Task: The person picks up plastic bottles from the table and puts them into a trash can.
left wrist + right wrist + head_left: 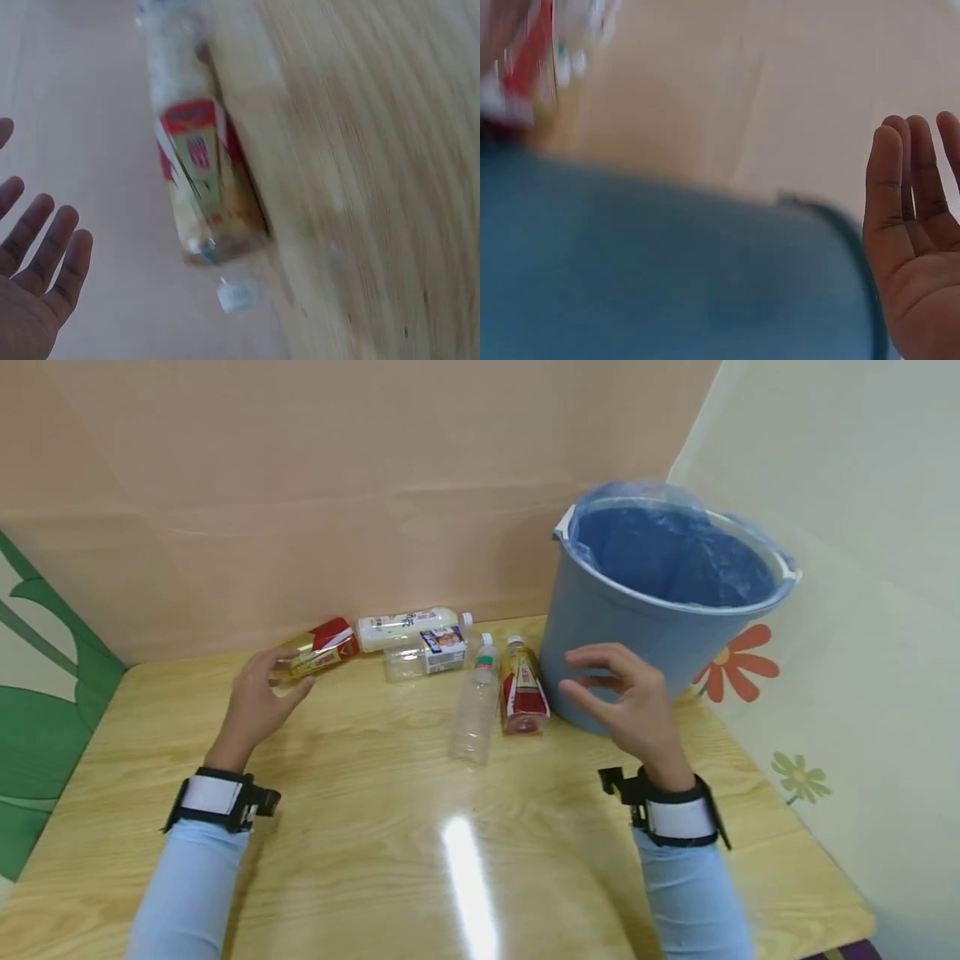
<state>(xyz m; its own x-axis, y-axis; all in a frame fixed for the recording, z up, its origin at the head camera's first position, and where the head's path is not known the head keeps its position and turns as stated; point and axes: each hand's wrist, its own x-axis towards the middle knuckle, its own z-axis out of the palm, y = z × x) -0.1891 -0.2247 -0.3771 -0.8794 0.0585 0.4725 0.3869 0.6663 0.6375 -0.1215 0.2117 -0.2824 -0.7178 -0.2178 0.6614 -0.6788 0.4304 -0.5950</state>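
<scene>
My left hand [258, 700] hovers beside a bottle with a red and yellow label [326, 647], which lies at the back left of the table. In the left wrist view its spread fingers [52, 247] are apart from that bottle. Thumb and fingers parted, my right hand [633, 706] holds nothing in front of a blue bucket [622, 627]. Left of the bucket lie a red-labelled bottle [525, 693] and a clear bottle with a green label [474, 710]. Behind them are a clear bottle with a blue-and-white label [442, 650] and a pale bottle [397, 628].
A thin blue plastic liner [652, 492] covers the bucket's rim. The wooden table [360, 835] meets a beige covering [300, 527] at the back. A white wall with flower pictures [862, 610] stands at the right; green leaf pictures [45, 693] are at the left.
</scene>
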